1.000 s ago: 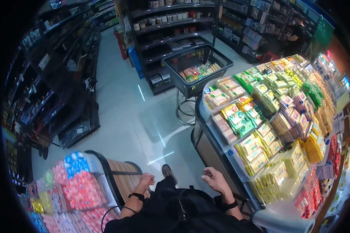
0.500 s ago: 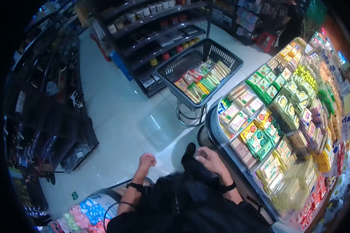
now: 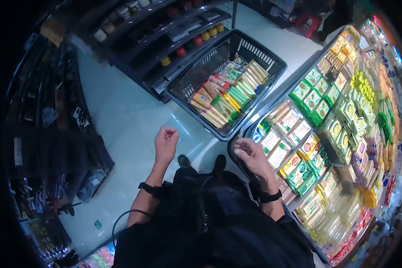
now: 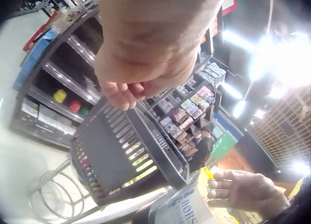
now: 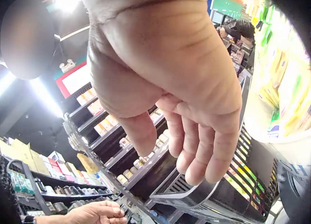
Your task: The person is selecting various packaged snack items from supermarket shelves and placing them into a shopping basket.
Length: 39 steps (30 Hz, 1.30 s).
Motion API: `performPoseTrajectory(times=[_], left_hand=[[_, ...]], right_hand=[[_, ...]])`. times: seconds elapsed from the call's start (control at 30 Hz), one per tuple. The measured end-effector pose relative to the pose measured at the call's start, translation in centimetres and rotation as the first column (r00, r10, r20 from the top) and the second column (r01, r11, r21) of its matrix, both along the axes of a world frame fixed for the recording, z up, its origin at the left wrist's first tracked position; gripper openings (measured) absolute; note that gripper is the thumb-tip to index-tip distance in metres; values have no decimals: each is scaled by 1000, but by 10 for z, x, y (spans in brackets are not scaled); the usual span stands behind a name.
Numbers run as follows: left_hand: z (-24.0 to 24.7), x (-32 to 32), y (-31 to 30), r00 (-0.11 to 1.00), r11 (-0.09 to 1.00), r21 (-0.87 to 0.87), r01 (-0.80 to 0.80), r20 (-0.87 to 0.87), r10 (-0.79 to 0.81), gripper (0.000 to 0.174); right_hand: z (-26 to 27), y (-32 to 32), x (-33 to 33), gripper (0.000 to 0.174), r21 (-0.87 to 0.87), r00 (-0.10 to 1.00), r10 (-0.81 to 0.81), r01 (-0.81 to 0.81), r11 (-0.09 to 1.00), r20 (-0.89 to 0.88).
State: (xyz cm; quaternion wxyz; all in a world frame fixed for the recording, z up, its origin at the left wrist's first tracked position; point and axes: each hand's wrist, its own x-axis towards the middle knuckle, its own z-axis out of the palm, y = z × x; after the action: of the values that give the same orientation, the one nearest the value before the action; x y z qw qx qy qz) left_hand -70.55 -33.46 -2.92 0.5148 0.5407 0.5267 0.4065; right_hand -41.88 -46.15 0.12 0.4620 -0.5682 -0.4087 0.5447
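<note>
A: Grip?
B: Left hand (image 3: pixel 166 144) empty, fingers loosely curled. Right hand (image 3: pixel 255 163) empty too, fingers relaxed, by the left end of the table (image 3: pixel 232 149)
A: Basket (image 3: pixel 254 48)?
B: Beyond both hands, part-filled with wrapped packets (image 3: pixel 231 99); table packets (image 3: pixel 311 99) stand at right. Looks partway; what remains, can't tell

The dark slotted basket (image 3: pixel 188 75), holding colourful packets (image 3: pixel 231 97), sits upright, seemingly on a metal stand (image 4: pixel 49 176).

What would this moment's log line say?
left hand: open, empty | right hand: open, empty | basket: ahead, holding wrapped packets
</note>
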Motion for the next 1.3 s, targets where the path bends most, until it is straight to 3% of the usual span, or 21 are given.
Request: performPoseTrajectory(times=[0.07, 0.17, 0.27, 0.37, 0.47, 0.6, 0.63, 0.67, 0.73, 0.77, 0.8, 0.9, 1.03, 1.13, 1.3], left_hand=[[4, 12, 17, 1000, 998, 63, 22, 21, -24, 10], [18, 28, 42, 986, 976, 185, 112, -142, -87, 11], [21, 35, 67, 963, 930, 281, 236, -199, -184, 15], [29, 32, 99, 895, 773, 475, 421, -358, -267, 23], [35, 19, 133, 820, 646, 526, 554, -476, -316, 30], [33, -15, 175, 725, 547, 495, 675, -581, -370, 44], [27, -25, 186, 702, 544, 465, 699, -591, -397, 49], [25, -30, 197, 707, 550, 462, 696, -577, -409, 50], [22, -40, 212, 701, 560, 438, 703, -557, -445, 52], [22, -42, 219, 673, 540, 418, 731, -574, -467, 59], [20, -44, 227, 671, 553, 403, 729, -582, -460, 62], [11, -37, 248, 654, 601, 330, 728, -595, -466, 75], [-5, -22, 273, 634, 691, -87, 717, -329, -700, 87], [8, -5, 279, 548, 610, -152, 778, -312, -776, 91], [-9, 21, 295, 558, 619, -212, 756, -285, -779, 88]], right_hand=[[5, 2, 1, 28, -24, 998, -54, 54, 998, -20], [5, 4, -2, 27, -33, 989, -150, 149, 988, -14], [14, 14, -14, 23, -65, 965, -259, 256, 964, -47], [13, 34, -34, 22, -40, 941, -338, 337, 941, -10], [4, 64, -60, 23, 8, 888, -439, 443, 897, 138], [-9, 103, -101, 21, 109, 715, -567, 578, 808, 408], [-10, 112, -112, 19, 226, 580, -618, 606, 763, 530], [-9, 119, -120, 21, 210, 537, -653, 664, 717, 534], [-22, 126, -128, 27, 494, 139, -650, 538, 683, 747], [-28, 127, -133, 32, 482, 116, -673, 610, 628, 730], [-31, 128, -137, 35, 475, 18, -621, 626, 618, 784], [-42, 134, -143, 37, 452, -51, -587, 693, 562, 808], [-40, 136, -143, 36, 411, -58, -540, 716, 563, 840], [-43, 139, -141, 32, 428, -95, -539, 729, 534, 837], [-46, 139, -141, 27, 428, -120, -532, 751, 504, 838]])
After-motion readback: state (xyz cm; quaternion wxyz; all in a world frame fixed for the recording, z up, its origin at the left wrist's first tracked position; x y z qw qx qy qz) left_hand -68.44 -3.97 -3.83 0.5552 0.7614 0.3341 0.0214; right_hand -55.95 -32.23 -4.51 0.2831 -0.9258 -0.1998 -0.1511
